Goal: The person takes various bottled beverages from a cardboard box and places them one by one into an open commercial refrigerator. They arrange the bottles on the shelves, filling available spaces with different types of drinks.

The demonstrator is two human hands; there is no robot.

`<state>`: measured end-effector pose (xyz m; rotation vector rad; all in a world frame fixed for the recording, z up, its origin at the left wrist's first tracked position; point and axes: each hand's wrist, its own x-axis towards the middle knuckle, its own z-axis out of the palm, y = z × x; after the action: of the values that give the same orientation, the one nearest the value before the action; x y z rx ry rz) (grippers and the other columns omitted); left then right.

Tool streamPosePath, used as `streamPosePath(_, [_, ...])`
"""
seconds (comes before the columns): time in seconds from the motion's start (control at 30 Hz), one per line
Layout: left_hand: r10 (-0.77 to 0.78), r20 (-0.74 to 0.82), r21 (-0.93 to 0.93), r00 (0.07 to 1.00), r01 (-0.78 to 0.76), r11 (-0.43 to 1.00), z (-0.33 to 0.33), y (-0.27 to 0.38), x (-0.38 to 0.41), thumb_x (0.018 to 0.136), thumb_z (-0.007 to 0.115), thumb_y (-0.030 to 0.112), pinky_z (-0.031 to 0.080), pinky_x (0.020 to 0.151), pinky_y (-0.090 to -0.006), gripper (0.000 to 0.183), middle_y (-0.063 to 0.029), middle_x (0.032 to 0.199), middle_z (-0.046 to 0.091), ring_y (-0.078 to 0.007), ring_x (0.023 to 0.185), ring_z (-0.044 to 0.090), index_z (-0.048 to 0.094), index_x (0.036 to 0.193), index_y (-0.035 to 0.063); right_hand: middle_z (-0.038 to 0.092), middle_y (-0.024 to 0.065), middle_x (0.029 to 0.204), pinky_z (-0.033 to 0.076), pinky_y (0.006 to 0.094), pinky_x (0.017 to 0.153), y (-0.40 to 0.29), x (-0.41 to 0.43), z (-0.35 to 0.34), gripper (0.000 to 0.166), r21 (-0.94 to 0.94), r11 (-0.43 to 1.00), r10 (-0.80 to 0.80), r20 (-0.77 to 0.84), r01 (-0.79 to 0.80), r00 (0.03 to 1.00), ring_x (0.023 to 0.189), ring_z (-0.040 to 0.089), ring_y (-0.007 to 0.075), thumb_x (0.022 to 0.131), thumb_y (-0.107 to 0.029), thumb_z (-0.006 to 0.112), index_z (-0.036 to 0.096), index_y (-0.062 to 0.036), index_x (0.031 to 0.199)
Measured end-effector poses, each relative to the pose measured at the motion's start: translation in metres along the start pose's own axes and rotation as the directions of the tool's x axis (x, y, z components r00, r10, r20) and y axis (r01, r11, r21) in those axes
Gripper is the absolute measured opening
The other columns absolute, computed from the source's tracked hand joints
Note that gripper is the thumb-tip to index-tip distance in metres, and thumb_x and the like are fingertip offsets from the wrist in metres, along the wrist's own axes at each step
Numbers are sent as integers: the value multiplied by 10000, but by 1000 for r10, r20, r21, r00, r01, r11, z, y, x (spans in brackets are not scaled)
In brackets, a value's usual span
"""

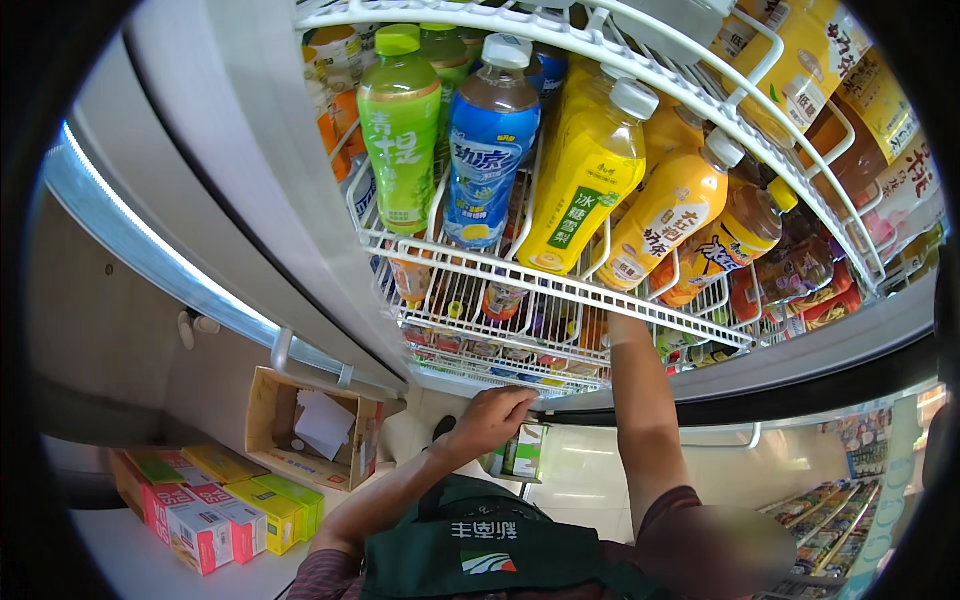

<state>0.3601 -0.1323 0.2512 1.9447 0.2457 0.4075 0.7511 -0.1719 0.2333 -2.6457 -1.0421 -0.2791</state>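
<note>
My right arm reaches in under the front edge of a white wire shelf (570, 289) in a cooler; the hand is hidden behind the shelf and bottles, so its hold cannot be seen. My left hand (499, 412) rests by the cooler's lower front edge, fingers partly curled, their hold unclear. Upright on the shelf stand a green bottle (400, 142), a blue-labelled bottle (491, 157), a yellow bottle (585, 187), an orange milk tea bottle (667, 217) and an iced tea bottle (720, 247). Lower wire shelves hold more small packages.
At left is the cooler's door frame with a metal handle (281, 349). An open cardboard box (300, 476) holds white paper. Several pink, yellow and green cartons (247, 525) sit at lower left. A green and white box (525, 454) lies below my left hand. Stocked store shelves (817, 525) stand at lower right.
</note>
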Motion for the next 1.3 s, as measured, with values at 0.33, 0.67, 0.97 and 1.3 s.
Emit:
streamPosePath(0.33, [-19, 0, 9, 1000, 19, 1000, -17, -8, -12, 1028, 662, 107, 575, 845, -383, 217, -198, 1062, 777, -344, 964, 758, 739, 1191, -15, 679, 242, 1330, 477, 512, 1099, 0, 19, -7, 341, 16, 1000, 25, -3, -25, 1000, 1240, 618, 446, 964, -200, 666, 703, -40, 1262])
streamPosePath(0.67, [-189, 93, -113, 978, 199, 973, 1, -8, -24, 1046, 655, 139, 585, 742, -369, 218, -174, 975, 788, -278, 824, 767, 742, 1196, 9, 691, 236, 1288, 498, 528, 1067, -19, -45, 9, 299, 82, 995, -37, -186, 53, 982, 1198, 636, 441, 951, -193, 687, 714, -50, 1213])
streamPosePath(0.97, [-170, 30, -108, 985, 172, 979, 18, 1, -27, 1036, 663, 149, 556, 712, -307, 351, -123, 1059, 789, -154, 767, 679, 680, 1365, 28, 590, 308, 1306, 560, 575, 866, -89, -147, -91, 689, 520, 854, 190, -340, 16, 921, 1046, 652, 543, 825, -114, 848, 520, -44, 1427])
streamPosePath(1.3, [-190, 164, -100, 968, 207, 973, 43, 13, -59, 1049, 617, 102, 578, 845, -286, 445, -96, 1256, 712, -141, 937, 696, 586, 1488, 31, 558, 195, 1374, 536, 524, 969, -76, -222, -85, 765, 400, 908, 61, -418, 123, 906, 1226, 602, 475, 766, -34, 869, 494, -72, 1432])
